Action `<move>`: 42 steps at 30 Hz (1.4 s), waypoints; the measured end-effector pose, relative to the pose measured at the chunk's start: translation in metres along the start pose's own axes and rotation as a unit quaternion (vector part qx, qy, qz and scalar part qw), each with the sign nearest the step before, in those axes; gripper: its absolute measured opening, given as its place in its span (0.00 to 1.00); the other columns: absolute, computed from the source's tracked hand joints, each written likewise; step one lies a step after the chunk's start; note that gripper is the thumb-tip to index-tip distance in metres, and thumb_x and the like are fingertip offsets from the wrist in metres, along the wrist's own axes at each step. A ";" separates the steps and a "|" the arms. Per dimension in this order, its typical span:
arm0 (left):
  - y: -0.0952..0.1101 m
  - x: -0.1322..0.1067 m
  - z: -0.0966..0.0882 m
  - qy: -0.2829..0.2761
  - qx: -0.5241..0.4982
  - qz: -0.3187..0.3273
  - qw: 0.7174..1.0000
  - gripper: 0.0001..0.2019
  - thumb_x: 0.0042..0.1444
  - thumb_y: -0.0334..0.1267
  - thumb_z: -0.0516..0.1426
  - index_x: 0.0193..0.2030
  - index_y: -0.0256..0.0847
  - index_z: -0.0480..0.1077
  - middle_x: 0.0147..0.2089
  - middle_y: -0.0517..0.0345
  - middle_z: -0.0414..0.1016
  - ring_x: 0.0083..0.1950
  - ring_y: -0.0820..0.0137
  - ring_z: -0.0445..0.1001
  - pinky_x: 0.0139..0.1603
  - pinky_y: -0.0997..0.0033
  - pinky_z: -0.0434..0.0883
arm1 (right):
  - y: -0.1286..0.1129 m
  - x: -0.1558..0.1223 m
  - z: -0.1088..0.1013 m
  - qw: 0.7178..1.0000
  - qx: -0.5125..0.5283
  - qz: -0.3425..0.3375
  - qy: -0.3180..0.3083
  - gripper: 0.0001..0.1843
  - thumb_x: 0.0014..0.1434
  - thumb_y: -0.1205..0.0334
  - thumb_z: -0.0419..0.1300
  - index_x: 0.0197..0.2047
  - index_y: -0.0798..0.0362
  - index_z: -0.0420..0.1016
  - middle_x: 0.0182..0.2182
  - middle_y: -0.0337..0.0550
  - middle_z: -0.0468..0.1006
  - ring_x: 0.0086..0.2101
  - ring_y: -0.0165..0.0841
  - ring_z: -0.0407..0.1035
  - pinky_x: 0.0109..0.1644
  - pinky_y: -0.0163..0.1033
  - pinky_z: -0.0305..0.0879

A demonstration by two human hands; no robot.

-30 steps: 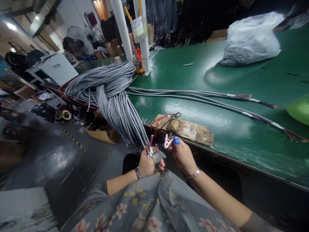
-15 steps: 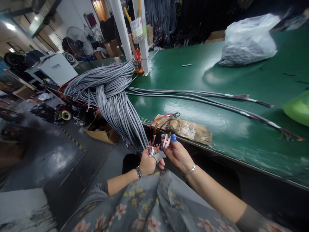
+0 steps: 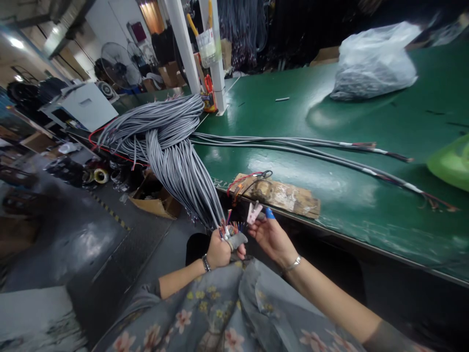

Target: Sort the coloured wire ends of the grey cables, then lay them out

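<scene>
My left hand is closed around the stripped end of a grey cable. The cable's thin coloured wires fan out above the fist. A grey wrapping, perhaps a cover on the thumb, lies across the grip. Just to the right, my right hand pinches a small pink clip shaped like a clothes peg. Something blue covers that thumb's tip. The clip is held up beside the wires, apart from them. A thick bundle of grey cables hangs over the bench edge, its lower ends close to my left hand.
A worn wooden board with a red and black lead lies along the front of the green bench. Several stripped cables stretch rightward. A white plastic bag, a green bag and a white post stand farther off.
My right hand has moved slightly right, away from the wires, with the pink clip turned in its fingers. My left hand has shifted a little left and down, still gripping the cable.
</scene>
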State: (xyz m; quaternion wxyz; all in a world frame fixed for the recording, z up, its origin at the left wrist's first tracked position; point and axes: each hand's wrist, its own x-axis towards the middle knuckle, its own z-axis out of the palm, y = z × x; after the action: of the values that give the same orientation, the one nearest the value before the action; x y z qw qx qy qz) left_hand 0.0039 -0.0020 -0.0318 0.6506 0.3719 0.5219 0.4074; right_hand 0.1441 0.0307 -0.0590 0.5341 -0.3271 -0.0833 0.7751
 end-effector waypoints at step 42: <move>0.029 -0.024 -0.024 -0.131 -0.077 0.022 0.988 0.17 0.39 0.46 0.68 0.30 0.34 0.74 0.25 0.55 0.75 0.28 0.71 0.72 0.34 0.73 0.68 | 0.007 0.003 -0.042 0.760 -0.619 -0.036 -0.196 0.17 0.54 0.47 0.57 0.32 0.51 0.77 0.30 0.44 0.80 0.33 0.41 0.72 0.41 0.45 0.68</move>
State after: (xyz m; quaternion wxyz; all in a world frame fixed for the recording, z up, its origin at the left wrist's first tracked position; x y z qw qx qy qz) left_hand -0.0269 -0.0118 -0.0007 0.7313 0.3821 0.3907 0.4082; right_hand 0.1629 0.0213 -0.0963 0.2148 -0.4239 -0.6595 0.5824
